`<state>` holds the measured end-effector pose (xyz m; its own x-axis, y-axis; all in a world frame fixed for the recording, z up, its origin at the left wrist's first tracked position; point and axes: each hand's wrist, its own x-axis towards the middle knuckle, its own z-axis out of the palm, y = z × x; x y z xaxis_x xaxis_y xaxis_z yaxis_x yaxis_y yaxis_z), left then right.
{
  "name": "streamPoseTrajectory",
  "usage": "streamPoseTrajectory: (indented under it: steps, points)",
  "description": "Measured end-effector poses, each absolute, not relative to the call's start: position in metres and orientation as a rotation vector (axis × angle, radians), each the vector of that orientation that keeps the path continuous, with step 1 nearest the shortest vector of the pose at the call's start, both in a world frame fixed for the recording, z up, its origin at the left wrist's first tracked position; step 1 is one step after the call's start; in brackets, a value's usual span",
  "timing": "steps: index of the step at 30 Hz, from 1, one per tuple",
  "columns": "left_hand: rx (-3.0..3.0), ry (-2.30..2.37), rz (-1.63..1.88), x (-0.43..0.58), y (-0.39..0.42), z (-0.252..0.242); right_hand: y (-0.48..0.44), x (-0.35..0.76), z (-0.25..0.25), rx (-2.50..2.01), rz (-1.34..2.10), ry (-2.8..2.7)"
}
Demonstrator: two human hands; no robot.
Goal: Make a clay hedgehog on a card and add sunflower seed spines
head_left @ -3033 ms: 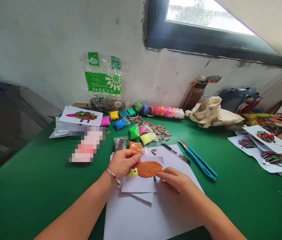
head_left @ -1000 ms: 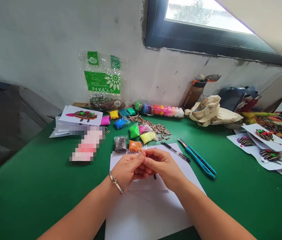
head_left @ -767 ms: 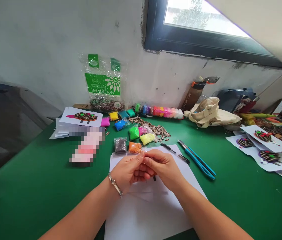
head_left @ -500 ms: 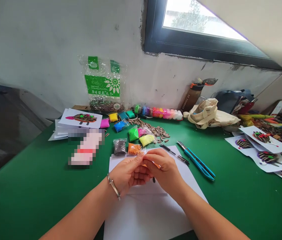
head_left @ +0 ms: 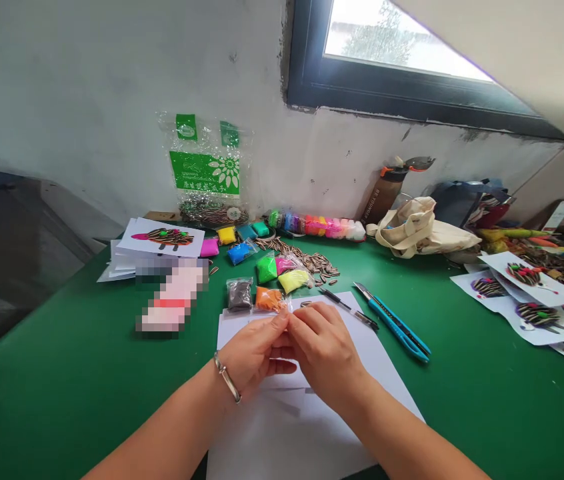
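Note:
My left hand (head_left: 261,347), with a silver bracelet at the wrist, and my right hand (head_left: 325,343) meet over white paper (head_left: 282,427). Thumbs and fingertips of both press together in a pinch; whatever sits between them is hidden or too small to name. Just beyond the fingers lie an orange clay packet (head_left: 268,298) and a dark clay packet (head_left: 239,294). A black pen (head_left: 349,308) rests on the paper's upper right edge. To its right is a blue utility knife (head_left: 395,323) on the green table.
Behind are sunflower seeds (head_left: 312,259), green, pink and yellow clay packets (head_left: 292,280) and a seed bag (head_left: 207,173). Finished seed pictures lie left (head_left: 162,237) and right (head_left: 537,310). A bottle (head_left: 385,193) and cloth bag (head_left: 422,230) stand by the wall.
My right hand has turned, its back now facing up more, and its fingers cover the orange bit seen between the hands before. My left fingers have shifted slightly.

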<state>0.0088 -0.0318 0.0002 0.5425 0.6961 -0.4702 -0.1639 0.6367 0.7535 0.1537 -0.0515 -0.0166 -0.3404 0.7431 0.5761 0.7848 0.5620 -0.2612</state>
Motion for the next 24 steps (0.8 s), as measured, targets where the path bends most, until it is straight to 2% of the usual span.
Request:
streamPoseTrajectory:
  steps: [5,12,14,24]
  points:
    - [0.726,0.847,0.577,0.009,-0.033,0.002,-0.049,0.156,-0.016,-1.206,0.167,-2.028]
    - [0.697,0.882,0.610,0.003,-0.025,0.002,-0.044,0.168,-0.009,-1.219,0.967,-1.403]
    - [0.674,0.909,0.633,0.002,-0.023,0.001,-0.045,0.169,-0.008,-1.197,1.091,-1.298]
    - [0.704,0.825,0.599,0.004,-0.027,-0.004,-0.050,0.158,-0.010,-1.188,0.963,-1.430]
